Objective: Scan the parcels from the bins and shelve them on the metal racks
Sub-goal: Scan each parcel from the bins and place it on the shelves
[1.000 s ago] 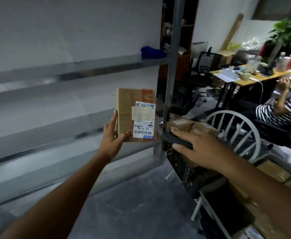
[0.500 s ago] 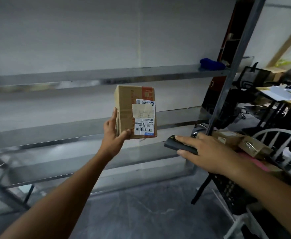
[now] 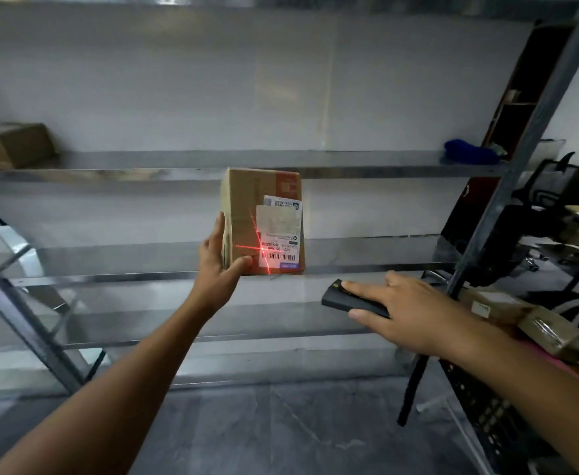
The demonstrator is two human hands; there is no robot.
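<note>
At frame centre we see the left grip (image 3: 218,269) clamped on the parcel (image 3: 247,214), held up before the metal rack (image 3: 349,173). At lower right, the right grip (image 3: 415,313) is closed round the scanner (image 3: 346,299). New since half a second ago: a red laser cross (image 3: 262,248) lies beside the label (image 3: 281,234), and a second box (image 3: 10,144) appears at upper left.

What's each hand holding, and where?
Left hand grips the cardboard parcel by its lower left edge; right hand holds the black scanner by its rear half.
</note>
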